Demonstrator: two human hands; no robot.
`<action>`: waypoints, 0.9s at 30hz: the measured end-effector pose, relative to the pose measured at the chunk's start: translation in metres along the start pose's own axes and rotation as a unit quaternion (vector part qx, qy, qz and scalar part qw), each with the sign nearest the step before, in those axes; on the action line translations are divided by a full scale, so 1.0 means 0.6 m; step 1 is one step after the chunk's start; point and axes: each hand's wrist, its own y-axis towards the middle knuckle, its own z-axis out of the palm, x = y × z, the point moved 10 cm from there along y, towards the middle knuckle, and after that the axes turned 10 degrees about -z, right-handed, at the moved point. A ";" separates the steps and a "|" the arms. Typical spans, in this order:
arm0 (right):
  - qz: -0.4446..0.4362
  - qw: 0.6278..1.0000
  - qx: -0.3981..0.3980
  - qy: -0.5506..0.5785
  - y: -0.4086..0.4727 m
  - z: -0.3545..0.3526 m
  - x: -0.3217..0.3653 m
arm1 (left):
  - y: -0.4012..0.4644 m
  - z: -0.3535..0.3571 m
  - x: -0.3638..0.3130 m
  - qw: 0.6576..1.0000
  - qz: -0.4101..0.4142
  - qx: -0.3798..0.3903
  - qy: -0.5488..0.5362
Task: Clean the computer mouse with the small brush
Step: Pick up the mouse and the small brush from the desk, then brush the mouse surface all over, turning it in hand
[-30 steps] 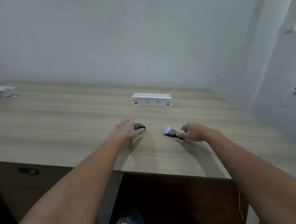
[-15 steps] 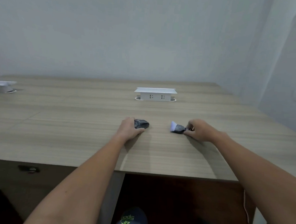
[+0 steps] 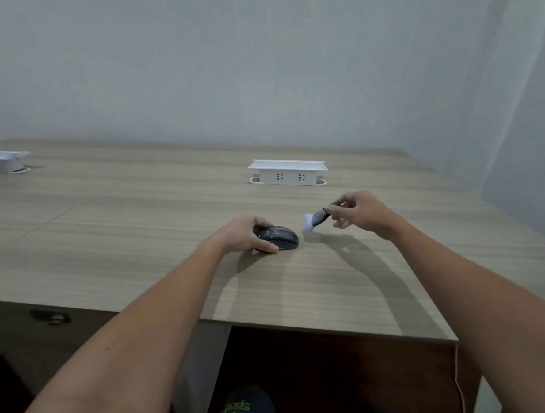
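Observation:
A dark grey computer mouse [image 3: 280,237] lies on the wooden desk [image 3: 133,261] near its middle. My left hand [image 3: 244,235] grips the mouse from its left side, thumb in front and fingers behind. A small brush [image 3: 314,219] with a dark handle and pale bristles hangs just above the desk, to the right of the mouse and apart from it. My right hand [image 3: 358,213] pinches the brush handle between thumb and fingers, with the bristles pointing down and to the left.
A white pop-up socket box [image 3: 287,172] stands behind the hands at the desk's far middle. A second white box [image 3: 2,160] sits at the far left edge. The desk's front edge runs below my forearms, with a shoe [image 3: 244,407] under it.
My right hand has lifted the brush off the desk and tilted its bristles downward. My left hand has closed more firmly round the mouse. The camera has tilted slightly.

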 end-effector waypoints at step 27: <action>-0.034 0.992 0.020 -0.116 0.044 0.042 0.035 | 0.016 0.018 -0.025 0.999 0.031 0.042 0.003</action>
